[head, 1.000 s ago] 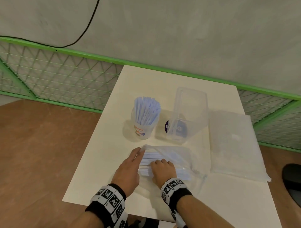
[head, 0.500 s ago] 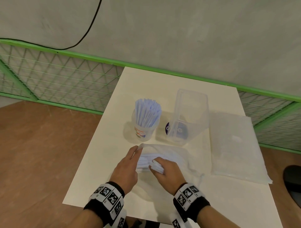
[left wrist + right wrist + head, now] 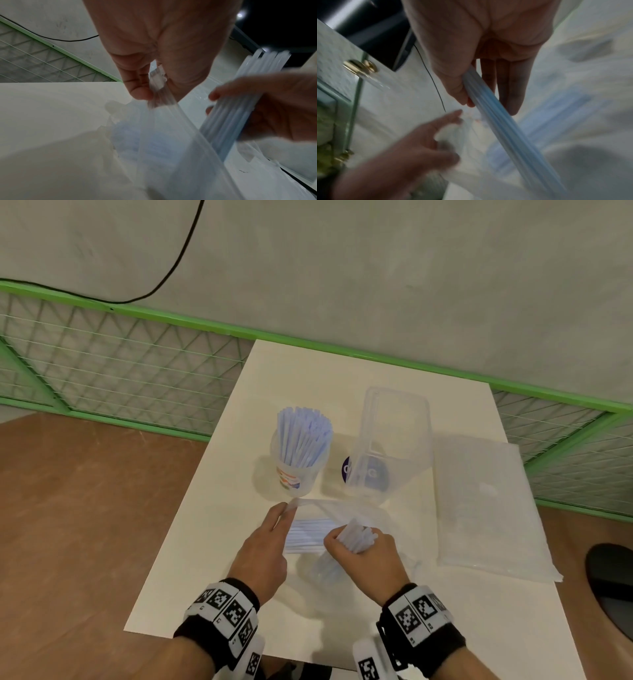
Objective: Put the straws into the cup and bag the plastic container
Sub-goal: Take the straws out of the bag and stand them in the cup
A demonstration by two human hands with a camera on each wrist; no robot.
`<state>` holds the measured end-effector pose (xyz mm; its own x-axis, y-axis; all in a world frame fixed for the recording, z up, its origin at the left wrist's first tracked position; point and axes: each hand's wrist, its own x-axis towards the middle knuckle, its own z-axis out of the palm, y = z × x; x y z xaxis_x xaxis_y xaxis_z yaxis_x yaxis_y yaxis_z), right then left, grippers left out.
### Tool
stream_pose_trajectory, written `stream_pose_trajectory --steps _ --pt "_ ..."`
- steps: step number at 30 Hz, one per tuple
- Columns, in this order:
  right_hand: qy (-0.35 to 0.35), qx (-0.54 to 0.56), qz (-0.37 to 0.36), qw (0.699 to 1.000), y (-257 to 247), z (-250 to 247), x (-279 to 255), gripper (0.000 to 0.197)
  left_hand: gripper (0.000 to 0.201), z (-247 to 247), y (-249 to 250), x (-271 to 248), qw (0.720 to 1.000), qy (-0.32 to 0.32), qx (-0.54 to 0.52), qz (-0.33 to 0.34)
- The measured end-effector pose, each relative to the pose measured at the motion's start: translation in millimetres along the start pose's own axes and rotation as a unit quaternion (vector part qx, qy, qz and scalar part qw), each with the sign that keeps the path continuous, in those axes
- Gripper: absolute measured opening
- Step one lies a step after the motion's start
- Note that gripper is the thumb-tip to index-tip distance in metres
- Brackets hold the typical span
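A clear cup point(image 3: 297, 474) full of upright pale blue straws stands mid-table. Right of it a clear plastic container point(image 3: 394, 440) stands tall. In front lies a thin straw bag point(image 3: 329, 508) with loose straws point(image 3: 306, 535) inside. My left hand point(image 3: 263, 546) pinches the bag's open edge point(image 3: 157, 82) between thumb and fingers. My right hand point(image 3: 366, 556) grips a bundle of straws point(image 3: 358, 537), tilted up out of the bag; the same bundle point(image 3: 501, 115) shows blurred in the right wrist view, and the bundle point(image 3: 247, 102) appears at right in the left wrist view.
A folded clear plastic bag point(image 3: 486, 505) lies flat on the table's right side. The white table point(image 3: 212, 542) is small, with a green wire fence point(image 3: 120, 371) behind and wooden floor to the left. A dark round object point(image 3: 613, 583) sits at the far right.
My right hand has closed round a bundle of straws and lifted it up and toward me, out of the bag. My left hand stays at the bag's edge.
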<state>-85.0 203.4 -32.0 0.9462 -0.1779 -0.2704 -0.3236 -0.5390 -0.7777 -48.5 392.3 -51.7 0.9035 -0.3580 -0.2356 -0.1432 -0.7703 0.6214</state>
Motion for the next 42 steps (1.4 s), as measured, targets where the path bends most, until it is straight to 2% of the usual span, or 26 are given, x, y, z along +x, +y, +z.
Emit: stream_pose_trajectory --steps 2,4,6,9,11,14,16,20,24,27,28,31,33,36,38,42 --pt "-0.032 -0.017 0.024 0.999 2 0 -1 0.027 0.094 0 0 -1 1.000 -0.001 -0.001 0.001" --pt "-0.030 -0.009 0.014 0.999 -9 -7 1 0.020 0.094 0 0 0 1.000 -0.003 -0.002 0.004" --pt "0.008 0.058 -0.007 0.998 -38 -27 7 0.013 0.093 -1 -1 0 1.000 -0.002 -0.001 -0.002" --pt "0.064 0.197 -0.067 0.976 -96 -71 20 0.003 0.092 -1 -4 -2 1.000 -0.005 0.005 -0.005" --pt "0.102 0.236 -0.115 0.959 -125 -94 35 0.005 0.093 -2 -5 -5 1.000 -0.008 0.007 -0.007" --pt "0.120 0.243 -0.118 0.955 -148 -95 65 0.006 0.091 -3 0 -10 1.000 -0.018 0.023 -0.003" --pt "0.108 0.202 -0.104 0.968 -153 -81 85 0.005 0.089 -3 4 -12 0.999 -0.028 0.040 0.003" --pt "0.100 0.108 -0.093 0.985 -151 -58 118 0.017 0.090 -6 5 -14 0.999 -0.025 0.034 -0.002" --pt "0.072 -0.050 -0.128 0.988 -141 -43 136 0.019 0.086 -8 2 -13 0.999 -0.019 0.039 -0.008" --pt "0.049 -0.054 -0.142 0.987 -133 -31 136 0.016 0.084 -10 3 -10 0.999 -0.017 0.033 -0.008" --pt "0.049 -0.039 -0.153 0.986 -130 -28 135 0.022 0.084 -10 3 -9 0.999 -0.017 0.031 -0.005" --pt "0.098 -0.008 -0.216 0.971 -124 -24 133 0.051 0.087 -10 5 -8 1.000 -0.015 0.025 -0.005" --pt "0.150 -0.011 -0.276 0.949 -123 -23 128 0.056 0.088 -10 5 -8 1.000 -0.012 0.023 -0.006" --pt "0.181 -0.107 -0.332 0.919 -119 -20 116 0.060 0.087 -9 5 -9 1.000 -0.012 0.019 -0.002" --pt "0.156 -0.199 -0.328 0.910 -111 -13 107 0.068 0.086 -9 5 -9 1.000 -0.010 0.023 -0.002" --pt "0.052 -0.356 -0.294 0.886 -84 9 106 0.071 0.086 -8 6 -10 1.000 -0.014 0.019 -0.002"
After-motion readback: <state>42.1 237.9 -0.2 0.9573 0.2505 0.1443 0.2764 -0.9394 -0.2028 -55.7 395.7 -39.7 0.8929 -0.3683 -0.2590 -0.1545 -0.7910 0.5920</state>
